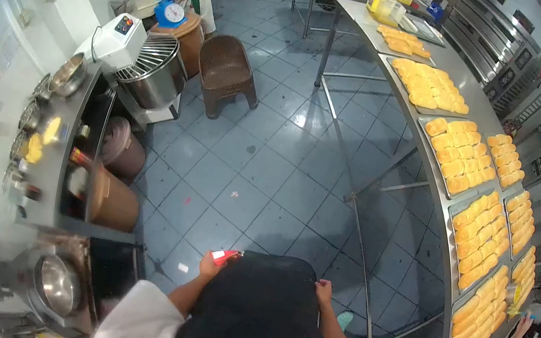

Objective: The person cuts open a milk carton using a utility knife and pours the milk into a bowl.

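My left hand [207, 264] is closed around a small red object with a white label [223, 256], whose kind I cannot make out. It sits beside the left edge of the black apron [256, 301] on my front. At the apron's right edge is my right hand [323, 291], its fingers curled closed. Whether they pinch the cloth or something small is too small to tell.
A long steel table [451, 190] curves along my right, bearing trays of bread rolls [460, 156]. A co-worker's hand [524, 324] reaches over it. Ahead stand a brown plastic chair [227, 70] and a spiral mixer [155, 73]. A steel counter [67, 158] lines the left; another person works beyond.
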Available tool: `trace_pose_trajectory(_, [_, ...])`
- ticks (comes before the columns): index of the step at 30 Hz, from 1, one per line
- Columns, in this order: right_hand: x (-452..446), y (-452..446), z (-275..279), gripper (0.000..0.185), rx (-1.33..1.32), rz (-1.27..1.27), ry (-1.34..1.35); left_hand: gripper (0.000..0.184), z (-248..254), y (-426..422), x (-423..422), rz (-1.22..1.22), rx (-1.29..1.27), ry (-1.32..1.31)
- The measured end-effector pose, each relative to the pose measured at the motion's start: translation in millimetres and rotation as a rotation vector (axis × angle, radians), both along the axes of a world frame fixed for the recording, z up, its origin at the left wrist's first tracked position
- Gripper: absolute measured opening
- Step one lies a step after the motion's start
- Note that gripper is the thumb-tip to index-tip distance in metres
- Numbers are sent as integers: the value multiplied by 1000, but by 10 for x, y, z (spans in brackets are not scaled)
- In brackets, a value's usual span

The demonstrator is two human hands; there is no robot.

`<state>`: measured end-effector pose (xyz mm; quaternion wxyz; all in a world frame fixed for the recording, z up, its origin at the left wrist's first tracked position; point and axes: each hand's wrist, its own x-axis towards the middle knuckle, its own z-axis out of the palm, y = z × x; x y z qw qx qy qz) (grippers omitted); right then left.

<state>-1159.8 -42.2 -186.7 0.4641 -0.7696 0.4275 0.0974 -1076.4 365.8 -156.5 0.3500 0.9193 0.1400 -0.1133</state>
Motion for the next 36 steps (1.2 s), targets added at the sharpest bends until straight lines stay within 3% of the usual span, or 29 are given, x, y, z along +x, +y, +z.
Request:
trace_pose_trajectory(5, [411,64,-280,33,1,160,-97,53,-41,25,158,-18,-10,23])
trace_pose_trajectory(7, [531,129,-471,30,-55,103,-139,55,234,-38,207,32,-41,63])
trace_pose_trajectory(11, [796,231,-281,27,-34,5,-19,57,163,29,149,111,-24,94])
trace_pose_trajectory(14, [924,243,-460,28,207,-217,59,57,17,108,127,192,-3,117])
trace_pose_trajectory(16, [1058,332,-103,30,-112,32,106,56,-81,165,152,187,22,96])
trace_pose_trajectory(20, [1464,658,814,36,-193,267,83,51,-139,299,351,132,6,56])
trace_pose_trajectory(22, [1648,813,932,42,-249,384,88,49,-155,335,591,101,-121,43])
trace_pose_trajectory(25, [1960,1024,1422,32,-240,542,31,45,-216,184,1155,22,-238,69])
trace_pose_trajectory(27, [2198,1198,1338,28,-264,711,-150,43,-192,59,1546,-33,-248,87])
trace_pose_trajectory(29, [2688,1428,862,32,-213,1087,-398,41,-159,-50,1865,-85,-255,91])
trace_pose_trajectory(31, [3040,1751,872,36,-320,1372,-661,38,-115,-160,2160,-134,-261,103])
trace_pose_trajectory(32, [3199,1930,1061,39,-392,1468,-657,37,-105,-229,2326,-178,-254,107])
trace_pose_trajectory(34, [3470,2089,1171,43,-470,1495,-639,35,-77,-346,2670,-268,-261,116])
trace_pose_trajectory(36, [3739,2352,1155,42,-586,1498,-884,33,-43,-378,3006,-374,-253,116])
